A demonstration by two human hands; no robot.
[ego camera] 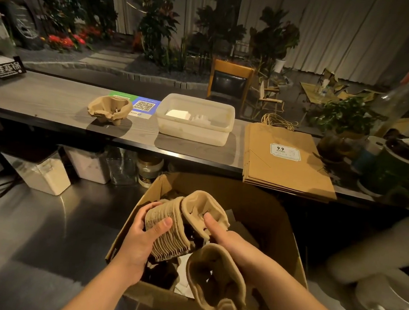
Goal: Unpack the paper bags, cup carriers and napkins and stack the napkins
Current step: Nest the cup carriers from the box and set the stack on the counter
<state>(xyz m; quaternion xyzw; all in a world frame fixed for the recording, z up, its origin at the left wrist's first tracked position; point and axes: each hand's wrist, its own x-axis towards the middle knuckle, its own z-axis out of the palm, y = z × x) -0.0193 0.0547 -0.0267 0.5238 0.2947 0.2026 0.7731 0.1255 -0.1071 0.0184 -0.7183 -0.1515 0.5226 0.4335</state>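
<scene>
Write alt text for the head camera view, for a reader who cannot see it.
Both hands, left hand and right hand, grip a nested stack of brown pulp cup carriers above an open cardboard box. On the grey counter behind sit another pulp carrier stack, a translucent plastic tub and flat brown paper bags.

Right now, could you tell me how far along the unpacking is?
Partly done. The paper bags lie stacked on the counter, and one cup carrier stack sits beside the plastic tub. In hand: the left hand and right hand grip another carrier stack over the cardboard box. Left: white paper, possibly the napkins, remains in the box.
</scene>
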